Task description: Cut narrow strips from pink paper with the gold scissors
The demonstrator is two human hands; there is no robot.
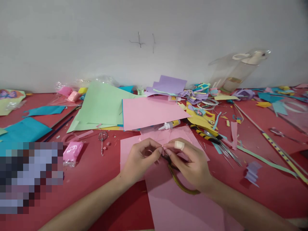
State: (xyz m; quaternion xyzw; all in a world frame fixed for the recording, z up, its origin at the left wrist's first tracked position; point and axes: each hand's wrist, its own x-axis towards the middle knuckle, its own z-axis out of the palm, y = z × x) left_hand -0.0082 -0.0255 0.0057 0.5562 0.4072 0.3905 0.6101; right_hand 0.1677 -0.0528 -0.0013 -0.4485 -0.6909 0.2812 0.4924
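Note:
Over pink paper sheets point(163, 199), my two hands meet fingertip to fingertip. My left hand point(141, 157) is closed, its thumb and forefinger pinching a small pink paper piece point(164, 148). From the other side, my right hand point(193, 163) pinches the same piece; a pale bandage point(179, 145) wraps one of its fingers. Under the right palm is a tool with a curved yellow handle point(179, 184) and a dark head, which looks like pliers. Whether the right hand also grips that tool, I cannot tell, since the fingers cover part of it.
A glue bottle point(169, 124) lies just beyond my hands, near black-and-yellow pliers point(207, 134) and several thin metal tools point(228, 150). Green paper point(103, 106) and a pink sheet point(154, 112) lie behind. A wire piece point(102, 138) and pink clay packet point(72, 151) are left; a bottle point(243, 72) stands back right.

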